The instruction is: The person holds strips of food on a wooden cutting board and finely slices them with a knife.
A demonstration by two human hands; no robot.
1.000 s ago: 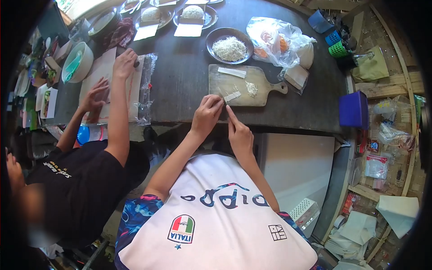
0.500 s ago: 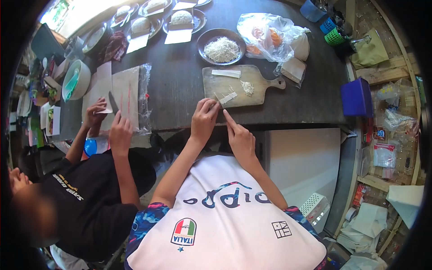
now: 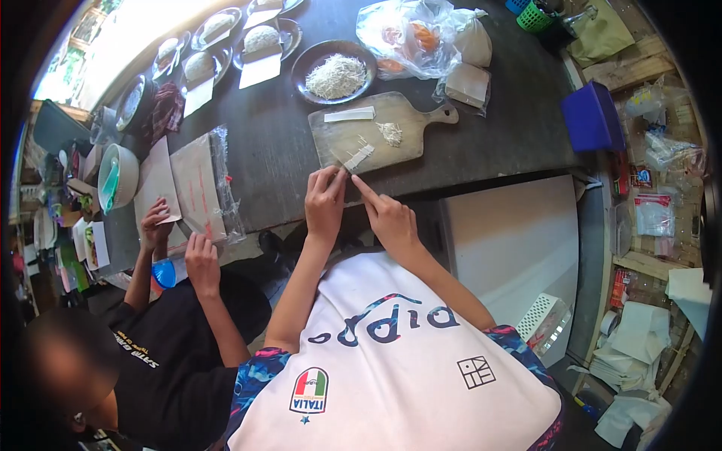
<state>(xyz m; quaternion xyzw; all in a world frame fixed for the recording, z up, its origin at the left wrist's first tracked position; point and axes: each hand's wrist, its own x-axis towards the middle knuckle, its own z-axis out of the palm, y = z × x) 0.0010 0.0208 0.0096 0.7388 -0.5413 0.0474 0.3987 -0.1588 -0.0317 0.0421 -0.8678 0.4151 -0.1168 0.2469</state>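
Observation:
At the near edge of the wooden cutting board [image 3: 402,150], my left hand [image 3: 325,201] has its fingers pinched together at the end of a partly cut white strip [image 3: 359,157]. Beside it, my right hand [image 3: 391,219] is curled with its index finger stretched forward along a thin dark blade, apparently a knife [image 3: 349,171]; its handle is hidden in the hand. Farther up the board lie an uncut white strip [image 3: 349,114] and a small heap of fine shreds [image 3: 390,134]. Behind the board, a dark bowl [image 3: 299,81] holds many white shreds.
A co-worker in a black shirt [image 3: 192,353] works at left with a knife [image 3: 194,225] over a pale sheet [image 3: 156,177]. Plates with white mounds [image 3: 262,36] stand at the back left. A plastic bag [image 3: 410,37], a wrapped block [image 3: 467,84] and a purple bin [image 3: 593,119] are to the right.
The camera view has shifted, so the table items sit farther left. My hands stay together at the board's near edge. The co-worker's knife has come down to the sheet.

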